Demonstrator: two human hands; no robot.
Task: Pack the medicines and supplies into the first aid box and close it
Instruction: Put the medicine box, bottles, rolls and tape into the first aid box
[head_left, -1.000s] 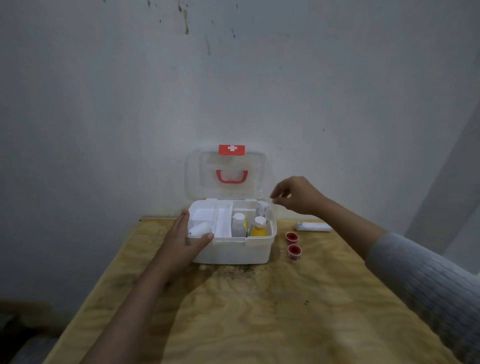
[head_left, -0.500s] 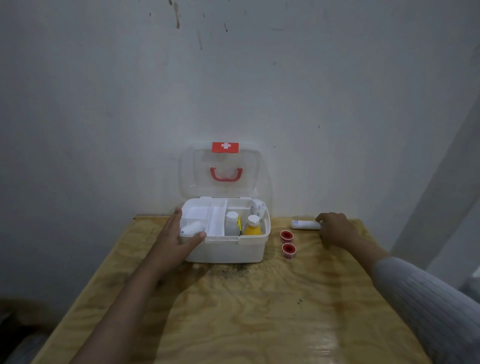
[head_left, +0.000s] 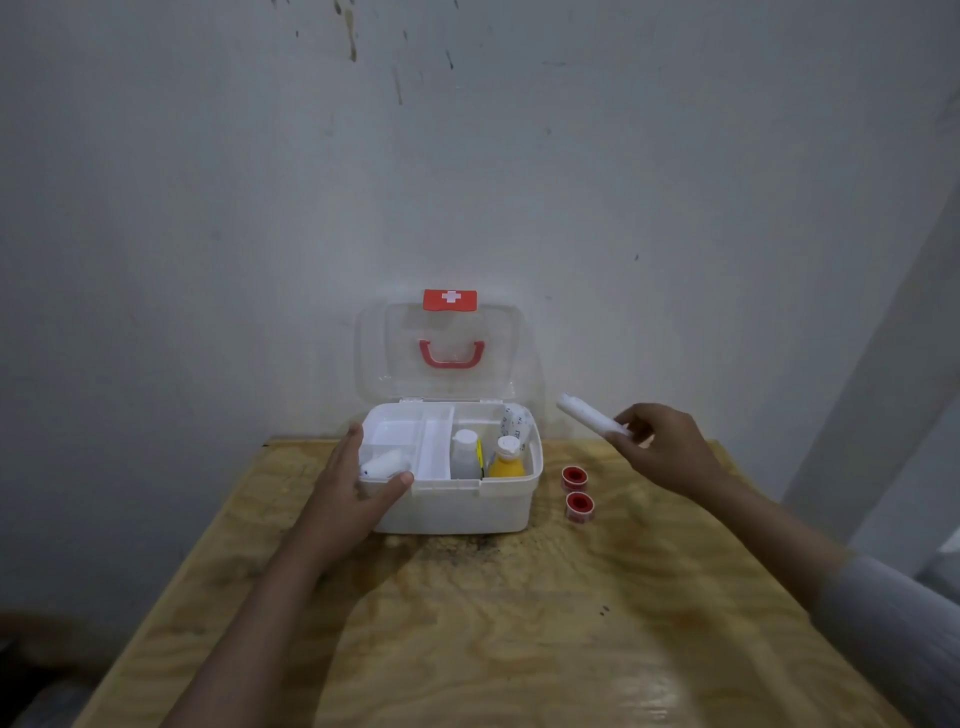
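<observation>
The white first aid box (head_left: 470, 512) stands open at the back of the wooden table, its clear lid (head_left: 447, 353) upright against the wall. Inside are a white bottle (head_left: 464, 451), a yellow bottle (head_left: 507, 460), a rolled bandage (head_left: 514, 423) and a white roll (head_left: 384, 462) in the tray. My left hand (head_left: 358, 488) grips the box's front left corner, thumb on the rim. My right hand (head_left: 665, 449) holds a white tube (head_left: 589, 414) in the air, right of the box. Two red tape rolls (head_left: 576, 491) lie on the table beside the box.
The wooden table (head_left: 467, 634) butts against a grey wall. Its left and right edges run diagonally toward me. A pale pillar (head_left: 883, 415) rises at the right.
My right hand went from above the box to the white tube lying on the table, took hold of it, and has lifted it toward the box. My left hand stayed on the box.
</observation>
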